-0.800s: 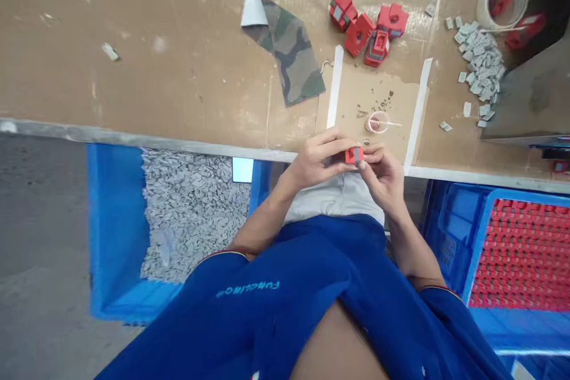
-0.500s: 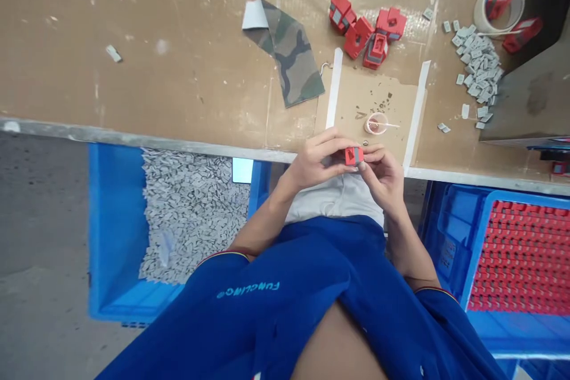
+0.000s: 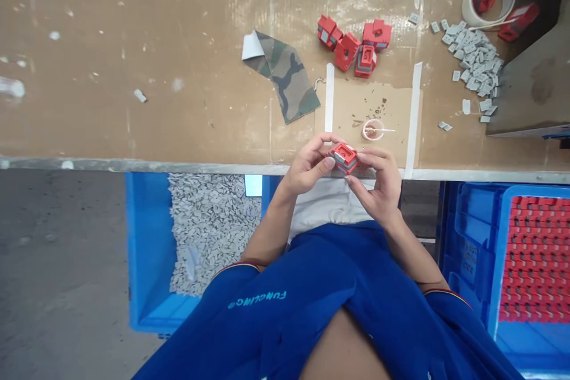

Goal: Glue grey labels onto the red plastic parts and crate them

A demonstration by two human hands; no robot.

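Note:
A small red plastic toy part [image 3: 343, 154] with a grey band and a rectangular recess on top is held just over the table's front edge. My left hand [image 3: 309, 165] grips its left side, thumb in front and fingers behind. On its right corner are the fingertips and thumb of my right hand [image 3: 378, 183]. Beyond the hands, a small round cup [image 3: 373, 129] with a thin white stick lies within reach, dark crumbs scattered behind it. Several similar red parts [image 3: 347, 51] sit farther back.
Camouflage cloth [image 3: 294, 86] lies left of a taped cardboard patch [image 3: 356, 98]. To the right are a heap of small grey pieces [image 3: 474, 59], a tape roll [image 3: 467, 3] and a dark box [image 3: 534, 80]. Blue crates hold grey pieces [image 3: 214, 225] and red parts [image 3: 537, 255] below the table.
The red toy part has been turned so its recessed face points up, and it sits slightly farther left. My right thumb has lowered along its near side. The camera view has shifted.

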